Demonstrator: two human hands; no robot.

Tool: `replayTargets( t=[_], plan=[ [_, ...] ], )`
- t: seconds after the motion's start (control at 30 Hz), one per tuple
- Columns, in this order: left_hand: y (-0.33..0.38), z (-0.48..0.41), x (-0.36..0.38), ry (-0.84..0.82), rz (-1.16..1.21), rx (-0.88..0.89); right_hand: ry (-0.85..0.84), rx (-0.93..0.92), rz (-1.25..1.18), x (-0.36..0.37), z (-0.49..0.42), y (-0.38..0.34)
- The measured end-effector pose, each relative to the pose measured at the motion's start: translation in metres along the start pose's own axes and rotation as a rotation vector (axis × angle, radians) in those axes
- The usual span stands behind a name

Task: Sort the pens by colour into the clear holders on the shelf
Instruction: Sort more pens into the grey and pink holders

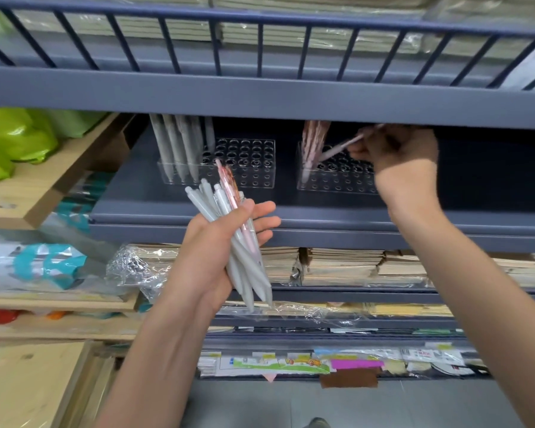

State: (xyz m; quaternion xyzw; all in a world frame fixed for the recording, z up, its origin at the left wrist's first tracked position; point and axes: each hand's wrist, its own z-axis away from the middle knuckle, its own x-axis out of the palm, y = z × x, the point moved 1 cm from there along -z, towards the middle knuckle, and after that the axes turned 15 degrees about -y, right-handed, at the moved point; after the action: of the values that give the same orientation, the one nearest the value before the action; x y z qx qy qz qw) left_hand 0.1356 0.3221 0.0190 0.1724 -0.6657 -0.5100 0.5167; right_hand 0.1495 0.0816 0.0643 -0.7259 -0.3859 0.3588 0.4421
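Pen handling at this moment was as follows. One pink pen (342, 147), blurred, was pinched at its upper end by the fingertips of the right hand (396, 151). It lay tilted, its lower end pointing down and to the left of that hand. That end was over the perforated top of the right clear holder (337, 183), which sat just below and left of the hand. Whether the tip had entered a hole could not be told. A cluster of pink pens (313, 143) stood upright in the holder's left end, just beyond the tilted pen.

The left hand (212, 251) was raised in front of the shelf, lower than the right hand and well apart from it. It gripped a bundle of grey pens (244, 267), thumb across the barrels, with two pink-barrelled pens (229, 188) among them. The bundle's clicker ends pointed up and away from the palm.

Above and behind the left hand stood the left clear holder (254, 171), with grey pens (176, 146) upright in its left columns. Both holders rested on the blue-grey shelf (167, 208). Below the hands lay wrapped stacks of notebooks (343, 267). Green packages (16, 140) lay far to the left of the left hand.
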Motion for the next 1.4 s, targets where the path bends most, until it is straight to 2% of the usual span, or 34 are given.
replayTargets(
  t=[0.1,0.23,0.57,0.7,0.77,0.83,0.9,0.93,1.0,1.1,1.17,1.27,1.4],
  plan=[
    [-0.003,0.000,0.001,0.029,0.041,0.013,-0.070,0.072,0.186,0.010,-0.012,-0.005],
    [-0.002,0.000,0.001,0.058,0.069,-0.011,-0.235,0.083,0.735,0.023,-0.018,-0.012],
    [-0.002,-0.001,-0.002,0.060,0.083,0.036,-0.350,0.079,0.983,0.031,-0.023,-0.024],
    [-0.002,0.001,-0.007,0.067,0.059,0.038,-0.373,0.128,0.938,0.030,-0.025,-0.023],
    [0.000,0.002,-0.009,0.067,0.043,0.035,-0.325,0.133,0.895,0.025,-0.021,-0.021],
    [0.002,0.004,-0.011,0.045,0.046,0.036,-0.133,0.075,0.805,0.019,-0.009,-0.019],
    [0.005,0.006,-0.012,0.015,0.062,0.041,0.069,0.004,0.518,0.021,0.013,-0.022],
    [0.006,0.007,-0.012,0.002,0.065,0.045,0.102,-0.012,0.352,0.024,0.023,-0.024],
    [0.008,0.010,-0.013,-0.024,0.067,0.042,-0.035,-0.033,0.247,0.037,0.040,-0.027],
    [0.010,0.014,-0.016,-0.065,0.087,0.030,-0.440,-0.026,0.270,0.057,0.051,-0.035],
    [0.013,0.016,-0.018,-0.079,0.096,0.020,-0.592,-0.024,0.231,0.067,0.053,-0.039],
    [0.016,0.020,-0.023,-0.105,0.064,0.018,-0.733,0.003,0.204,0.081,0.053,-0.042],
    [0.021,0.025,-0.034,-0.106,0.015,0.026,-0.789,0.064,0.166,0.097,0.052,-0.041]
  ],
)
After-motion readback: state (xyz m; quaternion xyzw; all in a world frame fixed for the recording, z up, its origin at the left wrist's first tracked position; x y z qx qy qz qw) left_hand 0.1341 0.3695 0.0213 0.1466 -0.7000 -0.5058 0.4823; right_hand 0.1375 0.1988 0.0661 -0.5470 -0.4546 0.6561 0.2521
